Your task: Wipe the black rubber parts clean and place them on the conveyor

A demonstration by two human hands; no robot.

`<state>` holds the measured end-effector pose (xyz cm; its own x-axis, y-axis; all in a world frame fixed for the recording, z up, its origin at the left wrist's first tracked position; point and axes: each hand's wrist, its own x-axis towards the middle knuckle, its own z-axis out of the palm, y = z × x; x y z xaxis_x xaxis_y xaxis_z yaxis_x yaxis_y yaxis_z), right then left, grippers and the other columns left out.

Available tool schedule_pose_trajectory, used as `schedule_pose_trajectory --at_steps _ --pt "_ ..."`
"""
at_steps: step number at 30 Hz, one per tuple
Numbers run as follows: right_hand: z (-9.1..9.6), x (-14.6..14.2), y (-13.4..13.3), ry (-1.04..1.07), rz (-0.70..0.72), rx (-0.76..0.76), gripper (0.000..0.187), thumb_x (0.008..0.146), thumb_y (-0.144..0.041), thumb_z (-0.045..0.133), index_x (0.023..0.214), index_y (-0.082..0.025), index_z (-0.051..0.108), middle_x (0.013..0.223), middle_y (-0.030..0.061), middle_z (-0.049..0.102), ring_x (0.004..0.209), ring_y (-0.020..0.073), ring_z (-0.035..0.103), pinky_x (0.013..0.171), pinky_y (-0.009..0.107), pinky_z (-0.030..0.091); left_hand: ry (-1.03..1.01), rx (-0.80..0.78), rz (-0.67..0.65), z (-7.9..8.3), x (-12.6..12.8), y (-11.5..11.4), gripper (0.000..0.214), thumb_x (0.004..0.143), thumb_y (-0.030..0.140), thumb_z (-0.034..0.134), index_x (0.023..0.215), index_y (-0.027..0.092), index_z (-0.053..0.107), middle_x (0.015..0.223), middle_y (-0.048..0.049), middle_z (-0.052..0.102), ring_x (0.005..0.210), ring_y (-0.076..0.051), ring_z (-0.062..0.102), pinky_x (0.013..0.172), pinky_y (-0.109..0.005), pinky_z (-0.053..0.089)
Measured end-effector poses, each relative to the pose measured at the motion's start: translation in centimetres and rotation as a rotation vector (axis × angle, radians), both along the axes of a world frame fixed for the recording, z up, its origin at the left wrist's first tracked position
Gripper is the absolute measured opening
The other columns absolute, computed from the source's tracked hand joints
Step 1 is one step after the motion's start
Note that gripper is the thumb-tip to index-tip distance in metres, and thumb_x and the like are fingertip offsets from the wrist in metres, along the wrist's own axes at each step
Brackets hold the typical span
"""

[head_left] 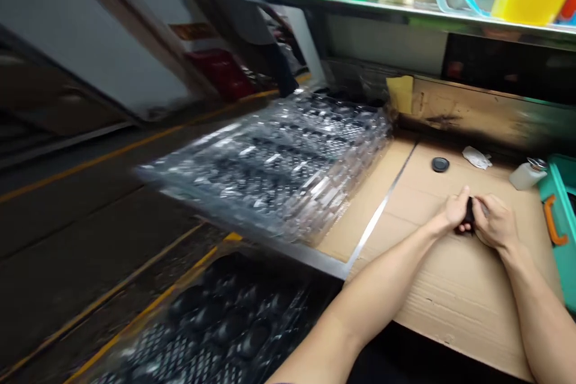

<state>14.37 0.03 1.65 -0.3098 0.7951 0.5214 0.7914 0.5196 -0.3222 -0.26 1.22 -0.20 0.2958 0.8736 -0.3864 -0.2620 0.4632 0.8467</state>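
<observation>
Both the left hand and the right hand are curled closed, gripping a small dark object, partly hidden between them, over the cardboard. Beyond them I see a round black disc and a crumpled white wad. A small bottle stands near a teal box; shiny plastic trays lie stacked leftward.

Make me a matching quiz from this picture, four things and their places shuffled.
Things:
1. dark object
2. white bottle
3. yellow container
4. tray stack

Places:
A. on the shelf
B. left of the metal strip
C. between left hand and right hand
D. beside the teal box

Pairs: 1-C, 2-D, 3-A, 4-B
</observation>
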Motion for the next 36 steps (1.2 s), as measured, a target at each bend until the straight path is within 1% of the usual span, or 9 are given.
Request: schedule_pose_trajectory --at_steps 3,5,7,10,13,18,24,31,36 --pt "0.6 -0.1 -0.1 0.106 -0.014 -0.073 0.033 0.101 -0.042 0.049 0.097 -0.021 0.074 0.093 0.0089 0.076 0.083 0.0221 0.069 0.08 0.033 0.052 -0.084 0.084 -0.032 0.2 -0.6 -0.1 0.075 0.103 0.069 0.028 0.074 0.012 0.067 0.056 -0.0072 0.065 0.035 -0.011 0.051 0.034 -0.022 0.034" --pt "1.1 -0.1 -0.2 0.195 -0.049 -0.069 0.031 0.101 -0.042 0.052 0.096 -0.021 0.074 0.091 0.0073 0.076 0.083 0.0211 0.069 0.08 0.032 0.052 -0.139 0.063 -0.025 0.4 -0.9 -0.2 0.078 0.101 0.074 0.027 0.085 0.01 0.069 0.059 -0.0078 0.067 0.035 -0.011 0.051 0.033 -0.022 0.033" --pt "1.5 -0.3 -0.5 0.255 -0.058 -0.061 0.029 0.102 -0.041 0.053 0.097 -0.022 0.074 0.09 0.0064 0.075 0.083 0.0204 0.069 0.079 0.031 0.051 -0.135 0.047 -0.008 0.7 -1.0 -0.4 0.079 0.099 0.076 0.028 0.087 0.01 0.069 0.059 -0.0082 0.067 0.035 -0.012 0.052 0.033 -0.022 0.033" --pt "1.5 -0.5 -0.8 0.249 0.004 -0.087 0.026 0.102 -0.038 0.053 0.098 -0.022 0.073 0.091 0.0059 0.074 0.082 0.019 0.068 0.078 0.029 0.051 -0.066 0.072 -0.007 1.0 -0.9 -0.7 0.075 0.101 0.072 0.028 0.075 0.013 0.066 0.057 -0.0086 0.066 0.035 -0.012 0.052 0.034 -0.022 0.034" --pt "0.9 -0.2 -0.6 0.138 0.072 -0.106 0.024 0.102 -0.035 0.053 0.099 -0.021 0.073 0.091 0.0063 0.072 0.083 0.0195 0.067 0.079 0.03 0.05 -0.011 0.105 -0.01 1.1 -0.8 -1.0 0.074 0.104 0.067 0.028 0.066 0.015 0.062 0.055 -0.0077 0.064 0.035 -0.012 0.052 0.033 -0.022 0.033" --pt "0.2 0.4 -0.1 0.011 0.097 -0.103 0.023 0.102 -0.03 0.049 0.099 -0.022 0.07 0.09 0.0073 0.07 0.084 0.0204 0.064 0.08 0.031 0.049 0.042 0.146 -0.011 1.2 -0.8 -1.2 0.077 0.104 0.069 0.027 0.064 0.015 0.064 0.055 -0.0078 0.065 0.035 -0.012 0.052 0.033 -0.022 0.034" --pt "0.6 -0.4 -0.4 -0.026 0.073 -0.031 0.025 0.101 -0.027 0.046 0.092 -0.021 0.068 0.088 0.0081 0.067 0.081 0.0209 0.061 0.078 0.032 0.048 0.183 0.161 0.002 1.1 -0.6 -1.4 0.077 0.099 0.076 0.033 0.059 0.017 0.063 0.045 -0.0064 0.059 0.033 -0.014 0.05 0.035 -0.024 0.033" --pt "1.2 0.6 -0.4 -0.122 0.058 -0.156 0.021 0.094 -0.021 0.051 0.081 -0.021 0.067 0.081 0.0053 0.067 0.075 0.0193 0.06 0.074 0.03 0.045 0.321 0.253 -0.057 1.6 -0.5 -1.9 0.078 0.101 0.071 0.034 0.056 0.015 0.063 0.049 -0.0082 0.063 0.033 -0.011 0.049 0.034 -0.021 0.032" --pt "1.5 0.6 -0.5 -0.081 0.079 -0.143 0.02 0.094 -0.021 0.052 0.08 -0.022 0.066 0.081 0.0043 0.065 0.075 0.018 0.06 0.073 0.029 0.044 0.322 0.241 -0.07 1.7 -0.3 -2.0 0.081 0.103 0.07 0.028 0.057 0.015 0.065 0.051 -0.0085 0.063 0.034 -0.012 0.05 0.033 -0.022 0.033"
